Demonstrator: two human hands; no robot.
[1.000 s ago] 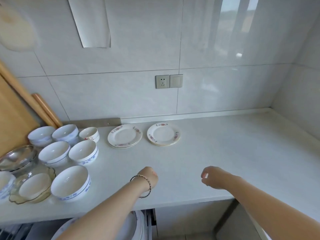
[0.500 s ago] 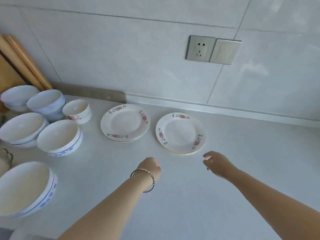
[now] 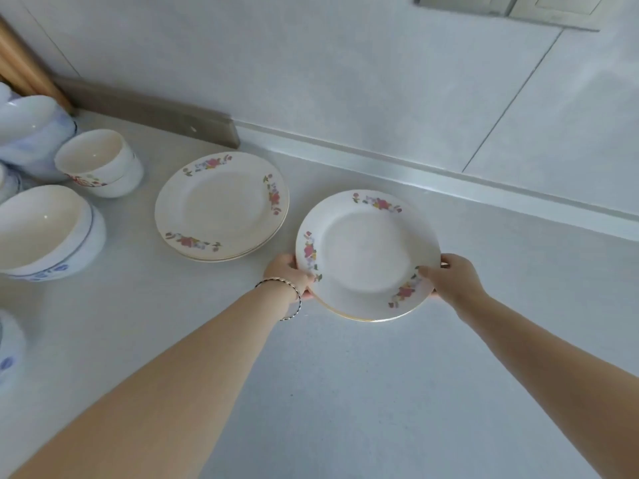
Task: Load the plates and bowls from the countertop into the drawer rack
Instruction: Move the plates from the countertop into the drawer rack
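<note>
- wide pale worktop (image 3: 345, 375) fills the view, running back to a tiled wall; the drawer rack isn't in shot.
- the near stack of floral plates (image 3: 366, 254) sits at the centre right of the worktop, a gold rim peeking out underneath, so there's more than one plate there. whether it's off the surface yet, can't tell.
- a second plate stack (image 3: 221, 205) is just beside it on the left, untouched.
- further left are the blue-banded bowl (image 3: 45, 233) and the small floral bowl (image 3: 100, 164), waiting their turn.
- left hand (image 3: 287, 274) grips the near stack's left rim and right hand (image 3: 453, 278) the right rim, with the right thumb pinching down on top. the fingers go under the plates, hidden.
- my read: glazed china is stiff, slick and chippable, and a stack has some weight. opposite rims with two hands is the right hold; keep it level so the top plate doesn't slide.
</note>
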